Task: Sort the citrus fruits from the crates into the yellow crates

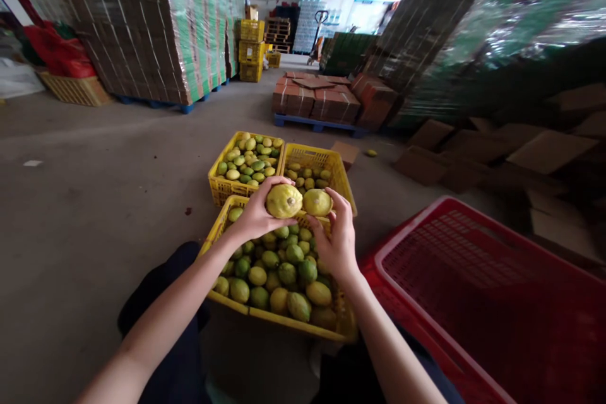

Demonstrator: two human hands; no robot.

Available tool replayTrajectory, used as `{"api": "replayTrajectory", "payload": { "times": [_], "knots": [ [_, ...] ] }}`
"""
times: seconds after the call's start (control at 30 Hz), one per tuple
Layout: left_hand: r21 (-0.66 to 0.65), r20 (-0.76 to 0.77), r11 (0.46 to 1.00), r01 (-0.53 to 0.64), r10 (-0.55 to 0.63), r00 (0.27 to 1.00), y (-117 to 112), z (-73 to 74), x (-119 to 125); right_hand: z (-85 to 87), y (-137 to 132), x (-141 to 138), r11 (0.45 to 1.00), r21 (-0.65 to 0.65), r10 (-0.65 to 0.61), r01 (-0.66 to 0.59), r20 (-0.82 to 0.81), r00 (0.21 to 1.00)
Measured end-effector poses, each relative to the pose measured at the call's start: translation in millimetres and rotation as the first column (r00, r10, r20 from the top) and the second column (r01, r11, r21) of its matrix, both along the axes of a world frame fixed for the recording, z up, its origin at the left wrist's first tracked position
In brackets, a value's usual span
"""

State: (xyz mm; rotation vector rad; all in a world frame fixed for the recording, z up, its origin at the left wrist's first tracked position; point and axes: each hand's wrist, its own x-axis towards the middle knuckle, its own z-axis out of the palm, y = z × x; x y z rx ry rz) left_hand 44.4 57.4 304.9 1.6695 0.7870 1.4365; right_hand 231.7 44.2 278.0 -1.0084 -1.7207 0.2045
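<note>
My left hand [259,211] is closed around a large yellow lemon [284,201], its tip turned towards me. Beside it, my right hand [339,233] grips a smaller yellow lemon [317,202] between thumb and fingers. Both lemons are held side by side above the near yellow crate [225,304], which is full of green and yellow lemons [286,273]. Just beyond stand two more yellow crates: the far left crate [221,190] is heaped with mixed lemons, and the far right crate [344,177] holds yellowish ones lower down, partly hidden by my hands.
A red crate [411,227] stands close on my right. Flattened cardboard [502,151] lies beyond it. Bundled cardboard on a blue pallet [318,124] is ahead. Wrapped box stacks [189,25] rise at both sides. A loose lemon [372,153] lies on the floor.
</note>
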Motion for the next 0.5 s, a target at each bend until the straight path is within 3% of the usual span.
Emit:
{"api": "replayTrajectory", "payload": {
  "times": [0.13,0.33,0.5],
  "knots": [
    [-0.017,0.008,0.999,-0.032,0.032,0.999,-0.2,-1.0,1.9,1.8,-2.2,-4.2,1.000,0.028,-0.007,0.007,0.011,1.000],
    [-0.063,0.082,0.998,-0.026,0.032,0.996,3.1,-6.4,2.6,2.5,3.7,-8.0,0.999,-0.030,0.016,-0.017,-0.050,0.999],
    [-0.068,0.052,0.995,-0.068,0.072,0.996,1.8,-7.1,0.6,3.9,3.6,-8.2,0.999,-0.038,0.014,-0.017,-0.061,0.998]
  ]
}}
